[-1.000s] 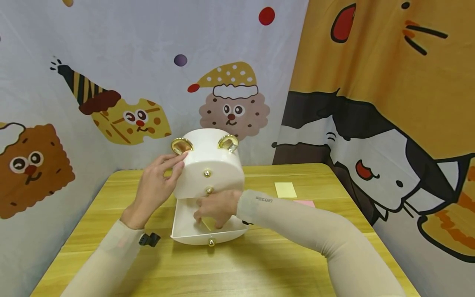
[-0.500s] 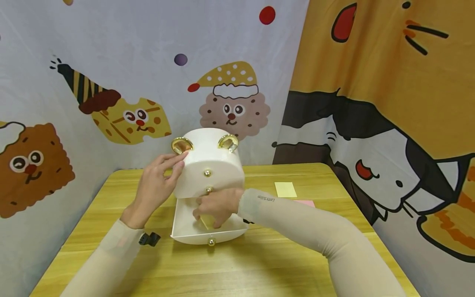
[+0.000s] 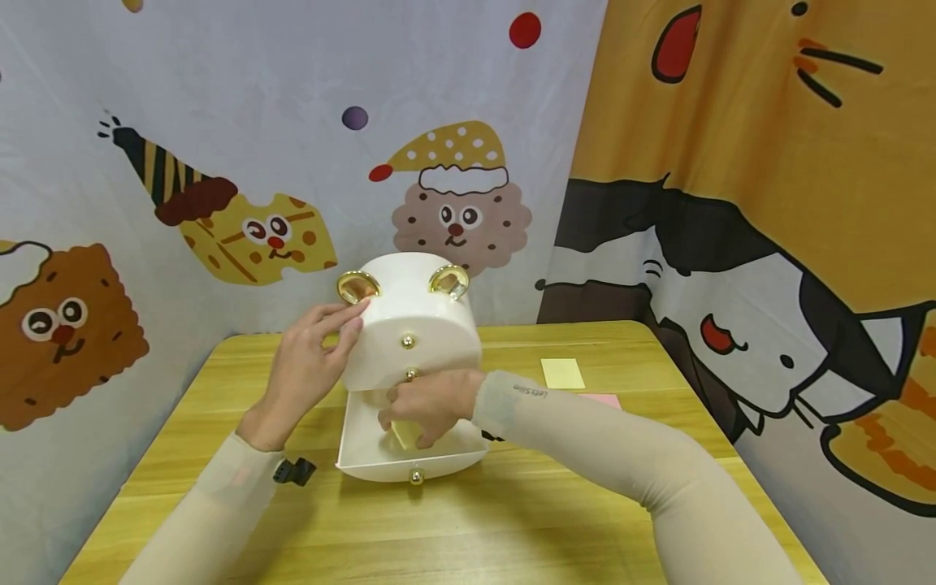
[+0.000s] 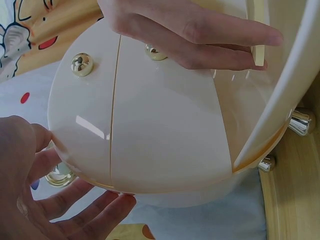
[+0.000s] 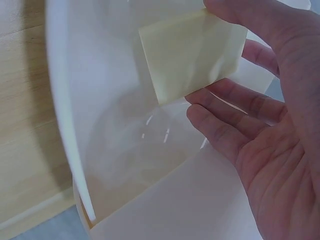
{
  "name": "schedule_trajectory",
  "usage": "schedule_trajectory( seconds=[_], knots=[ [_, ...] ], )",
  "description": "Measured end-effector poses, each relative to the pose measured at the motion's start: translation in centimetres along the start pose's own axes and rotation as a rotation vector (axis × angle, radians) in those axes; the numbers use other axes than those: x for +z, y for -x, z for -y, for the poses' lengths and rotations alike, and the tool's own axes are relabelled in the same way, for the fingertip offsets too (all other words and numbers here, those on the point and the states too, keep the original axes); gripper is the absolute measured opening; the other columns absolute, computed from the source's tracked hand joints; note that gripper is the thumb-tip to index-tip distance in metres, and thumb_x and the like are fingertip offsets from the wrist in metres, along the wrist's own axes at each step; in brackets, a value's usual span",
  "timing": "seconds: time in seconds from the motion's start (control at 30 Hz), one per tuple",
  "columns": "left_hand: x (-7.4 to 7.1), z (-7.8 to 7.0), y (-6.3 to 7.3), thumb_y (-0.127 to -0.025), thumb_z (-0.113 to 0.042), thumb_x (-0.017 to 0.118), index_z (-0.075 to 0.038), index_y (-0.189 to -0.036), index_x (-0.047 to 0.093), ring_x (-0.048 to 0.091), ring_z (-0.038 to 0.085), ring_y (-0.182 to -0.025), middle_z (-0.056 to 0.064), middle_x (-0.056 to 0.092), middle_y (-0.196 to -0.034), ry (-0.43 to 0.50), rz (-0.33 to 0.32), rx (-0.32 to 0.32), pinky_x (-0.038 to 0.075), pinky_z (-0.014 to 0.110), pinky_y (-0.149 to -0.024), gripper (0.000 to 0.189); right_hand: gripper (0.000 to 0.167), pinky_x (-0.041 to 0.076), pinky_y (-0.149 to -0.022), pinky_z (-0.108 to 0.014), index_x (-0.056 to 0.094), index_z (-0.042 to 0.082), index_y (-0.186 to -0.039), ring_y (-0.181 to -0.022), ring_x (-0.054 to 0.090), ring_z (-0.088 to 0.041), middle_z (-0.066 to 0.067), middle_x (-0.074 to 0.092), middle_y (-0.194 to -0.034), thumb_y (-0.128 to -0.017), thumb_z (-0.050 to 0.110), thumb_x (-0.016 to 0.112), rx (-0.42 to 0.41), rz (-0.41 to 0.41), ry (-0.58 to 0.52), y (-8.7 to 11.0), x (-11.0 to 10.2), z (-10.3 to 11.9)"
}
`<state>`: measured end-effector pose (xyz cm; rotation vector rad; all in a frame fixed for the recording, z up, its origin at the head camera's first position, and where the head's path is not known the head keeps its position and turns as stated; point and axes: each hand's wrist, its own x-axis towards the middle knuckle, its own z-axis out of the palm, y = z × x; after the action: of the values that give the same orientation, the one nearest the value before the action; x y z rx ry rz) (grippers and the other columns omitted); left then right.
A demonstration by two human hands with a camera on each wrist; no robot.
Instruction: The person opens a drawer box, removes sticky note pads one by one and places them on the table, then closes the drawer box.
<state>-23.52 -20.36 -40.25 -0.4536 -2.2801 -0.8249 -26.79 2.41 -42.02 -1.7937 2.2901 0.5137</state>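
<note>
A white rounded drawer cabinet (image 3: 449, 345) with gold ears (image 3: 449, 282) stands on the table, its bottom drawer (image 3: 366, 468) pulled out. My right hand (image 3: 435, 398) reaches into that drawer. Between its thumb and fingers it pinches a pale yellow sticky note pad (image 5: 192, 57), held above the drawer floor. The pad's edge (image 4: 258, 30) looks thick in the left wrist view. My left hand (image 3: 301, 366) touches the cabinet's upper left side near an ear, its fingers (image 4: 107, 210) fairly straight along the side. The two upper drawers are closed.
A yellow sticky note (image 3: 563, 374) lies on the wooden table (image 3: 468, 536) right of the cabinet. Nearer, a pink one (image 3: 605, 400) is partly hidden behind my right sleeve. A printed cartoon curtain (image 3: 292, 81) hangs behind the table.
My right hand shifts very slightly inside the drawer, and more of the yellow pad shows beneath its fingers. The left hand, cabinet and drawer stay in place.
</note>
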Motion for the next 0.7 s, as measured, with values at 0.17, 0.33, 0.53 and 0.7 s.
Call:
schedule_trajectory(
  seconds=[0.17,0.33,0.53,0.7],
  knots=[
    [0.0,0.0,0.0,-0.118,-0.019,0.073,-0.021,-0.150,0.082,0.081,0.037,-0.104,0.018,0.082,-0.132,0.005,0.005,-0.003,0.073,0.056,-0.074,0.033,0.059,0.065,-0.107,-0.025,0.068,0.035,-0.158,-0.124,0.075,-0.012,0.001,0.074,-0.147,-0.105,0.050,0.088,0.003,-0.004,0.008,0.2,-0.2,0.2],
    [0.1,0.0,0.0,-0.118,-0.019,0.073,-0.020,-0.150,0.082,0.081,0.037,-0.104,0.018,0.082,-0.132,0.010,0.005,-0.005,0.073,0.058,-0.074,0.033,0.061,0.066,-0.105,-0.023,0.068,0.035,-0.160,-0.121,0.076,-0.011,0.002,0.075,-0.148,-0.104,0.051,0.088,0.002,-0.026,0.015,0.6,-0.5,0.3],
    [0.1,0.1,0.1,-0.118,-0.019,0.072,-0.020,-0.150,0.082,0.081,0.037,-0.104,0.018,0.082,-0.132,0.008,0.004,-0.006,0.073,0.060,-0.073,0.033,0.062,0.065,-0.102,-0.021,0.068,0.034,-0.161,-0.117,0.076,-0.009,0.002,0.076,-0.146,-0.105,0.052,0.088,-0.009,-0.068,0.023,1.0,-0.9,0.5],
    [0.1,0.0,0.1,-0.118,-0.019,0.073,-0.020,-0.150,0.082,0.081,0.037,-0.103,0.018,0.082,-0.131,0.001,0.004,-0.001,0.072,0.053,-0.072,0.033,0.062,0.065,-0.099,-0.019,0.069,0.031,-0.160,-0.114,0.075,-0.009,0.000,0.077,-0.145,-0.104,0.050,0.089,-0.020,-0.112,-0.006,1.3,-1.2,0.5]
  ],
)
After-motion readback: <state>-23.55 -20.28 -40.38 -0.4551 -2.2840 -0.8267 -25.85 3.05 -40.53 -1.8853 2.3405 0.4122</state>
